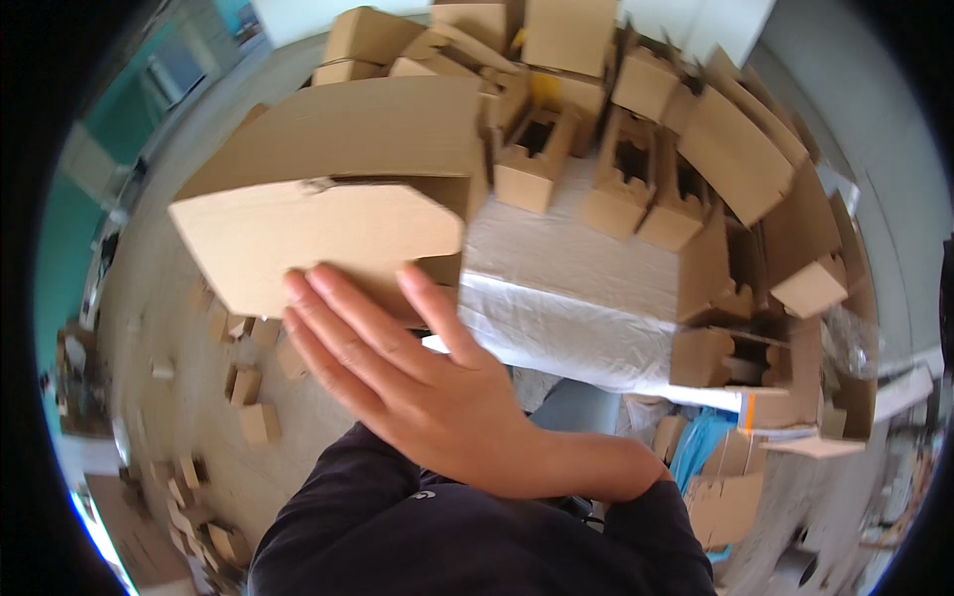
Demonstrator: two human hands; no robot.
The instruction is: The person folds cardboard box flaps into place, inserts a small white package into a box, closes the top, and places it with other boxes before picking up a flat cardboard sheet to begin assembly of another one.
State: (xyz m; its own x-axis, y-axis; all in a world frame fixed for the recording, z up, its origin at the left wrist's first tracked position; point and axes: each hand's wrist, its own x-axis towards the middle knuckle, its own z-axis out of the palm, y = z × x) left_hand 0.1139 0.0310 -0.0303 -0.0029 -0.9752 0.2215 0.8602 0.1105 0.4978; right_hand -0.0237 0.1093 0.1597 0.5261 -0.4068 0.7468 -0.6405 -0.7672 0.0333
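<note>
My right hand [427, 387] reaches across my body from the right sleeve, back of the hand up. Its fingers are stretched out and apart, their tips over the pale front flap [318, 233] of a large brown cardboard box [348, 124]. Whether they press on it I cannot tell. The box is tilted at the left end of the covered table, with a dark gap between flap and body on its right side. My left sleeve [343, 482] goes up under the right hand; the left hand itself is hidden.
A table with a whitish plastic cover [576, 278] lies ahead. Several open cardboard boxes [537, 159] crowd its far side, and more [730, 358] line the right. Small cardboard pieces [260, 424] are scattered on the floor at left. A blue plastic bag [704, 437] hangs below the table's right.
</note>
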